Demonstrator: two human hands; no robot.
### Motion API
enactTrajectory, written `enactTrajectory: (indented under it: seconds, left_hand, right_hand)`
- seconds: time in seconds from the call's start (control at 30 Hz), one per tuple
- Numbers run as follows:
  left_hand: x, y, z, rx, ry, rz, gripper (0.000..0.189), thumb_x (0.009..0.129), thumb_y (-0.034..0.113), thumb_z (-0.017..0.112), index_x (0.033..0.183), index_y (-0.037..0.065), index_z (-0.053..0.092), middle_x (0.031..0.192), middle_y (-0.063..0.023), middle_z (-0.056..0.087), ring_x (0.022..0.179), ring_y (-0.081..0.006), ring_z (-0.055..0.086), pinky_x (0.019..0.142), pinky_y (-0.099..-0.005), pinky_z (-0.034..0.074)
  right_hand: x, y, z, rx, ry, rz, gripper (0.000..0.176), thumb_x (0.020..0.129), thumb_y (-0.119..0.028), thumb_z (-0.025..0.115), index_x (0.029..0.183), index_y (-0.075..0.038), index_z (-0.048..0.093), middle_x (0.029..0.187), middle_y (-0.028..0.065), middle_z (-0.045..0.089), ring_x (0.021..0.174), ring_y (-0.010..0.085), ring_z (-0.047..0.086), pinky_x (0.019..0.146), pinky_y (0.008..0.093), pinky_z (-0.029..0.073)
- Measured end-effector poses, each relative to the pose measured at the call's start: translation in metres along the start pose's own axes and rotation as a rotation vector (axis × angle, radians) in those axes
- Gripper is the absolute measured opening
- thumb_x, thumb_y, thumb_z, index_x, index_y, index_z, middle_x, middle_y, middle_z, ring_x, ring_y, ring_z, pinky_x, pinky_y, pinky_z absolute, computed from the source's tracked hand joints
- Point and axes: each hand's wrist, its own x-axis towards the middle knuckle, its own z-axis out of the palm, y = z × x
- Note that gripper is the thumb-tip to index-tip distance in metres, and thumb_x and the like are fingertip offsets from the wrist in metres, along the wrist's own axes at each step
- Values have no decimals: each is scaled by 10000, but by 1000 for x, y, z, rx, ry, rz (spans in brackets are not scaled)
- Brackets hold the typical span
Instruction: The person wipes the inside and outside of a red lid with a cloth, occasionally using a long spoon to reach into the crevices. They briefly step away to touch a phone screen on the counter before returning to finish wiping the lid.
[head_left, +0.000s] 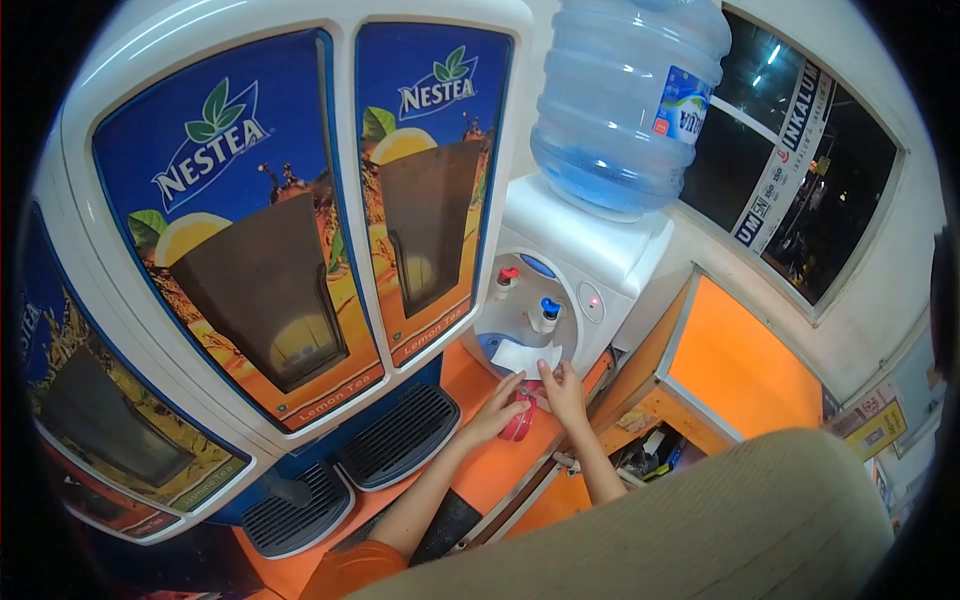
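Observation:
A small white sheet of paper (524, 357) is in front of the water dispenser's taps, pinched at its right end by my right hand (566, 398). My left hand (492, 412) is closed around the upper part of a shiny red object (518, 420), with its thumb across it and its fingertips close to the paper's lower edge. The red object's exact kind I cannot tell. Both hands are close together above the orange counter (490, 466).
A white water dispenser (560, 245) with red and blue taps carries a large blue water bottle (625, 100). To the left stands a Nestea drink machine (345, 200) with black drip trays (400, 437). An orange cabinet (745, 350) is at right. Khaki fabric (700, 520) covers the foreground.

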Motion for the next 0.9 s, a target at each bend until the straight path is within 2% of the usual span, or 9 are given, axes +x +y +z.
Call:
enactTrajectory:
  seconds: [0.07,0.1,0.17,0.3,0.5,0.63,0.77,0.83,0.9]
  left_hand:
    - [-16,13,0,-61,-114,54,643,828,252,529,1379,42,274,1422,-201,217,1346,-292,177,1074,-362,178]
    - [-24,18,0,-56,-119,44,643,828,252,529,1379,42,274,1422,-201,217,1346,-292,177,1074,-362,178]
    - [-37,25,0,54,-90,136,619,830,216,520,1379,59,283,1427,-169,224,1343,-273,190,1075,-356,174]
    - [-58,21,-2,-99,-126,62,574,834,194,498,1361,63,315,1430,-133,234,1345,-246,185,1071,-356,186]
    - [-93,37,18,-530,49,-134,502,845,163,453,1326,97,326,1362,-100,286,1249,-210,309,1016,-330,279]
    - [-105,44,31,-407,160,-89,463,850,160,446,1297,100,340,1269,-82,296,1202,-199,313,981,-301,303]
    - [-113,56,50,-341,179,-6,457,856,139,449,1295,84,335,1284,-93,305,1163,-184,338,972,-313,297]
    - [-118,71,60,-354,229,75,468,845,95,467,1293,72,334,1276,-102,335,1139,-174,368,971,-307,298]
    - [-122,81,67,-353,221,79,474,840,78,473,1293,69,333,1267,-104,349,1139,-175,377,973,-303,295]
  right_hand:
    - [8,11,0,581,-382,558,271,868,-177,576,1079,-12,537,952,111,629,780,194,633,647,332,513]
    - [7,21,3,589,-381,567,271,868,-177,576,1079,-12,537,952,111,629,780,194,633,647,332,513]
    - [3,37,10,767,-439,503,270,863,-168,580,1101,-51,529,997,73,611,836,176,610,691,328,529]
    - [-11,28,0,892,-192,459,200,865,-104,545,1059,-72,510,905,27,560,886,131,573,724,272,489]
    - [-59,-5,-48,926,-331,426,247,901,-240,436,1027,-52,533,827,14,541,702,88,511,583,221,395]
    - [-99,-36,-90,857,-376,498,324,892,-304,400,1023,-37,529,879,19,549,792,101,525,687,248,409]
    - [-144,-25,-95,1146,-302,371,444,887,-267,387,1274,-59,453,966,37,463,913,131,438,860,247,345]
    - [-160,-30,-94,674,-334,113,533,855,-155,382,1380,-74,332,960,44,375,912,163,382,868,261,329]
    - [-176,-36,-89,577,-298,49,586,805,-46,349,1389,-75,310,964,61,311,927,189,349,877,280,311]
